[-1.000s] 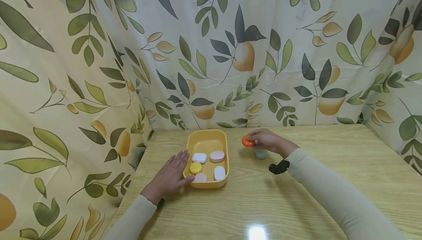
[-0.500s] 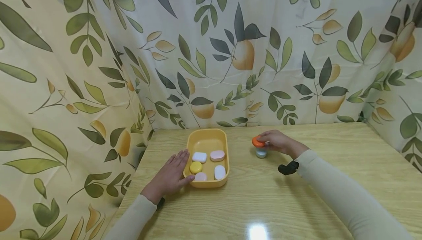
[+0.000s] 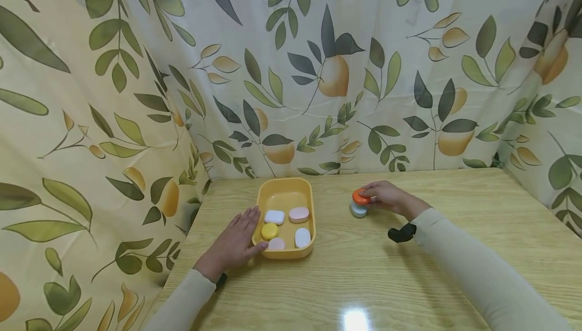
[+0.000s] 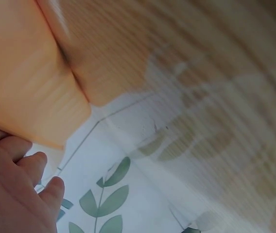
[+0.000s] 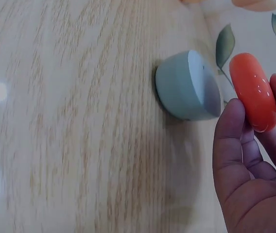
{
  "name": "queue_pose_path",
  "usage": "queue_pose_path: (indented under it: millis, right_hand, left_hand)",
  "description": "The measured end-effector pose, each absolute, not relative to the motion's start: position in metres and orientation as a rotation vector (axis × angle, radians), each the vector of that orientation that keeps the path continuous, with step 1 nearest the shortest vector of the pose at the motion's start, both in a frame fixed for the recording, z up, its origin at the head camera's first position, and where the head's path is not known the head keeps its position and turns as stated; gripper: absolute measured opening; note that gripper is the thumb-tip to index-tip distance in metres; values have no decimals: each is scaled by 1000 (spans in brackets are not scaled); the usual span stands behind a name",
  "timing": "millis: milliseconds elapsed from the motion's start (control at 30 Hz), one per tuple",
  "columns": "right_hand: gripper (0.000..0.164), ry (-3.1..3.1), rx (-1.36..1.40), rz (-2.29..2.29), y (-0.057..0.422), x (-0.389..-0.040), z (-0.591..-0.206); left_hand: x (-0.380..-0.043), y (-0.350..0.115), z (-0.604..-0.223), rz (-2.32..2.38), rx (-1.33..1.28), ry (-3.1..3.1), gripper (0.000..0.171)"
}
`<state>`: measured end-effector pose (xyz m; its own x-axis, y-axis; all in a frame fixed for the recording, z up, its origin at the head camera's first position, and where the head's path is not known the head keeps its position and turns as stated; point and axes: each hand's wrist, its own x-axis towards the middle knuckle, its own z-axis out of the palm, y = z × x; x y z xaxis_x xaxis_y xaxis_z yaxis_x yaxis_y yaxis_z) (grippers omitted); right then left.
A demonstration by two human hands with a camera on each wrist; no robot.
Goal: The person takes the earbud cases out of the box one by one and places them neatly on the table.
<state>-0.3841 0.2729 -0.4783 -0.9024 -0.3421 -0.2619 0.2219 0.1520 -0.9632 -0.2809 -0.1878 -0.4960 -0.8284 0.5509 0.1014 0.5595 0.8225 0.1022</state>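
Observation:
My right hand [image 3: 388, 198] pinches a glossy orange rounded disc [image 3: 361, 198] between thumb and fingers. Below the disc, a short pale blue-green cylinder [image 3: 357, 211] with rounded sides stands on the table. In the right wrist view, a gap shows between the disc [image 5: 254, 92] and the cylinder's flat grey top [image 5: 208, 90]. My left hand [image 3: 233, 240] rests along the left rim of a yellow tray [image 3: 286, 187], its fingers mostly straight. In the left wrist view its fingertips [image 4: 37, 162] lie against the tray's outer wall [image 4: 26, 87].
Several small rounded pieces lie in the tray, among them a yellow disc [image 3: 270, 231], a white block [image 3: 275, 217] and a pink oval [image 3: 298, 214]. A leaf-patterned curtain [image 3: 318, 119] rises behind the wooden table [image 3: 318, 290] and along both sides.
My right hand has moved right with the orange disc, which was left of the pale cylinder and is now above it. The left hand keeps its place on the tray.

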Motion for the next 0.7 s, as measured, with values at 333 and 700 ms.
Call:
queue_pose_path:
  millis: [333,700]
  right_hand:
    - [43,2012,-101,-1792,282,-378,-476]
    - [42,2082,-92,-1747,292,-374,-483]
  left_hand:
    - [-282,-189,-502,-209,-935,-2834,89]
    - [-282,-189,-499,-199,-923,-2896,90]
